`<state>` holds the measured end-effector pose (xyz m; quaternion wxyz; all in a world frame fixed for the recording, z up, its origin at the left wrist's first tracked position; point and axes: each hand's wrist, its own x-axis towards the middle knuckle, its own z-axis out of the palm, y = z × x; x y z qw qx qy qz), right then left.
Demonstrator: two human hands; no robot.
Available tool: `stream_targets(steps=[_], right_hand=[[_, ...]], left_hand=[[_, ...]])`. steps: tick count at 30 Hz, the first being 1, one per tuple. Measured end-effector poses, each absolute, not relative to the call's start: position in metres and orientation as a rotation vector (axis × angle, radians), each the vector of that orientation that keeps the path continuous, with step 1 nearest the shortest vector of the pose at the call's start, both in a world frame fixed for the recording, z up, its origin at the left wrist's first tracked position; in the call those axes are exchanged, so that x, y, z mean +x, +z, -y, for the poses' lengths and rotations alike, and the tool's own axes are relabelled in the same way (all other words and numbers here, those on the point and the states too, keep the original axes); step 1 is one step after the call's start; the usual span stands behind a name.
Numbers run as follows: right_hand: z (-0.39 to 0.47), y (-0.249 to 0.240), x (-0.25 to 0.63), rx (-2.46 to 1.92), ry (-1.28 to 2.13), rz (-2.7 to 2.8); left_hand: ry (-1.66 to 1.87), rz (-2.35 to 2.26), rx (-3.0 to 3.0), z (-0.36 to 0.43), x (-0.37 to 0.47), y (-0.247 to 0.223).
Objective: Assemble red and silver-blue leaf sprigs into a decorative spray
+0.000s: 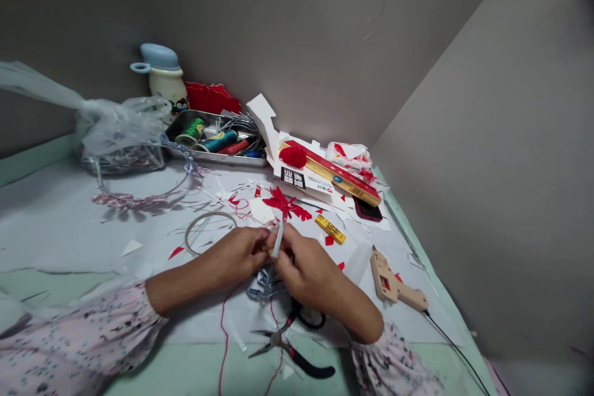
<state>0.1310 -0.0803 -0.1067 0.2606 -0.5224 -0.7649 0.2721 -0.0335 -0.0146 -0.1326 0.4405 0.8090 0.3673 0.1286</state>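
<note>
My left hand (248, 252) and my right hand (310, 263) meet over the middle of the paper-covered table. A narrow white strip (278, 240) stands up between the thumb and fingers of my right hand. My left hand's fingers are closed against the right ones, and what they pinch is hidden. Just below both hands is a silvery-blue piece (264, 284) that looks like wire and ribbon. Red thread (223, 328) trails down from there towards me. Pliers (304, 359) with black and red handles lie with jaws apart below my hands.
A beige glue gun (394, 281) lies on the right, its cord running off the table. Beyond my hands are red scraps (284, 203), a yellow label piece (330, 229) and a wire ring (211, 215). Farther back stand a metal tray (218, 158) of thread spools and a plastic bag (123, 127).
</note>
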Motion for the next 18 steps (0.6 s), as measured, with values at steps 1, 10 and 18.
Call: stream_targets(steps=[1,10,18], right_hand=[[0.079,-0.109,0.131,-1.391,0.734,2.047],[0.073,-0.119,0.134,-1.271,0.827,1.906],[0.073,-0.112,0.135,-1.309,0.984,1.864]], left_hand=[[0.309,-0.906,2.022,0.015,-0.034,-0.131],[0.283,-0.904,2.109,0.016,-0.033,-0.133],[0.314,-0.881,2.079,0.016,-0.034,-0.131]])
